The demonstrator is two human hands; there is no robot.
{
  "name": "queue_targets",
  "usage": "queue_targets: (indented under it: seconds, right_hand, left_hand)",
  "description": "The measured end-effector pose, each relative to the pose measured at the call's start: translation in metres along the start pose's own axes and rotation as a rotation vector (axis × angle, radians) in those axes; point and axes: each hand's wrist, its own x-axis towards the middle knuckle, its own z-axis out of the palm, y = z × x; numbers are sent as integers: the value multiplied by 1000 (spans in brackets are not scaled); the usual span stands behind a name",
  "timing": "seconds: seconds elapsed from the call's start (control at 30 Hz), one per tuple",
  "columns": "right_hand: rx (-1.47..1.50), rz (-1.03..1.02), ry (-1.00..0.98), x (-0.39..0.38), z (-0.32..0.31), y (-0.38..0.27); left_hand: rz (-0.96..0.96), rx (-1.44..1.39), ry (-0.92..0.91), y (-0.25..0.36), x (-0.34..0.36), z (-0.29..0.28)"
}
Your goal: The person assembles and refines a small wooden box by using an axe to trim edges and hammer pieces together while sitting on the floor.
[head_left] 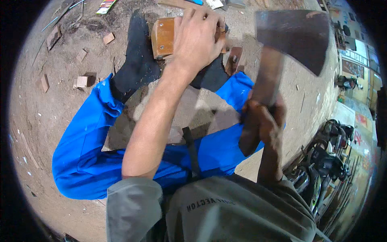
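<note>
My left hand [197, 40] grips the top and right side of a varnished wooden block [163, 36] with small metal fasteners, on the ground between my dark-covered feet [135, 68]. My right hand [264, 117] is closed round the wooden handle [269, 66] of an axe, held over my right leg in blue trousers. The dark, wide axe head [292, 34] is raised to the right of the block. A reddish wooden piece [236, 56] lies just right of my right foot.
Wood offcuts [82, 81] and scraps are scattered on the dirty ground at the left, with a colourful packet [105, 5] at the top. Motorbikes [326, 161] stand along the right side, near a wall and a ladder [354, 56].
</note>
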Motion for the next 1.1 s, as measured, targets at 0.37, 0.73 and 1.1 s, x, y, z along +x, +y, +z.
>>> queue_targets:
  seconds: [0.37, 0.73, 1.1]
  right_hand:
    - [-371, 30, 44, 14, 11, -2]
    - [-132, -193, 185, 1, 0, -24]
    - [-275, 96, 172, 7, 1, -17]
  left_hand:
    - [21, 357, -307, -4, -7, -28]
    - [10, 303, -273, -7, -6, -27]
    - [50, 298, -232, -8, -4, -24]
